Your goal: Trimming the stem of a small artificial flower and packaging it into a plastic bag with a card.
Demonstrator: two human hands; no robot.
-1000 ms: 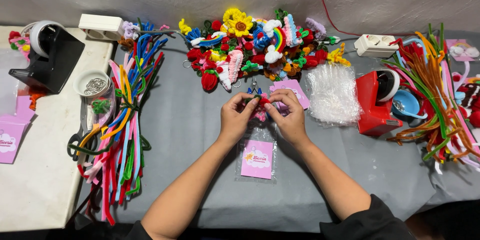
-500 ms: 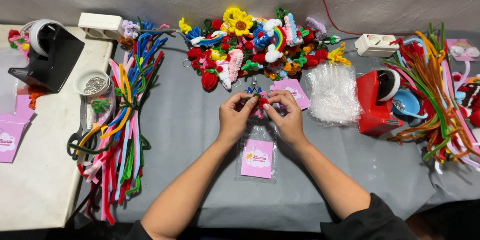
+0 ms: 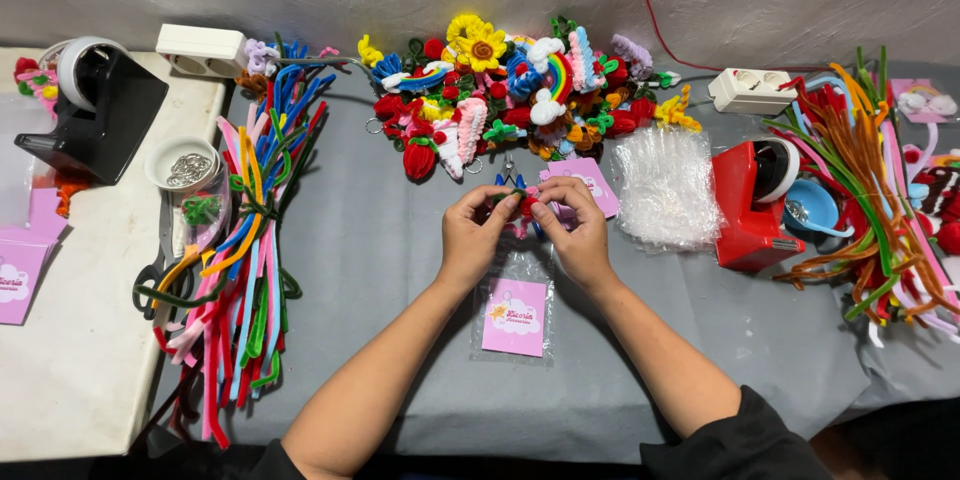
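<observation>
Your left hand [image 3: 478,230] and right hand [image 3: 572,225] met at the worktop's [image 3: 380,270] centre, both pinching 1 small red and green charm [image 3: 525,204] between the fingertips. Each grip was clenched on it; the charm lay directly between the 2 hands, raised just above the cloth, equally near to both. Its long axis could not be determined, as the fingers hid most of it. A clear bag with a pink card [image 3: 515,316] lay flat just below the hands, long axis pointing toward you. A second pink card [image 3: 590,183] lay just beyond the right hand. The finished charm pile [image 3: 500,90] sat farther back, the pipe cleaners [image 3: 245,240] well to the left.
</observation>
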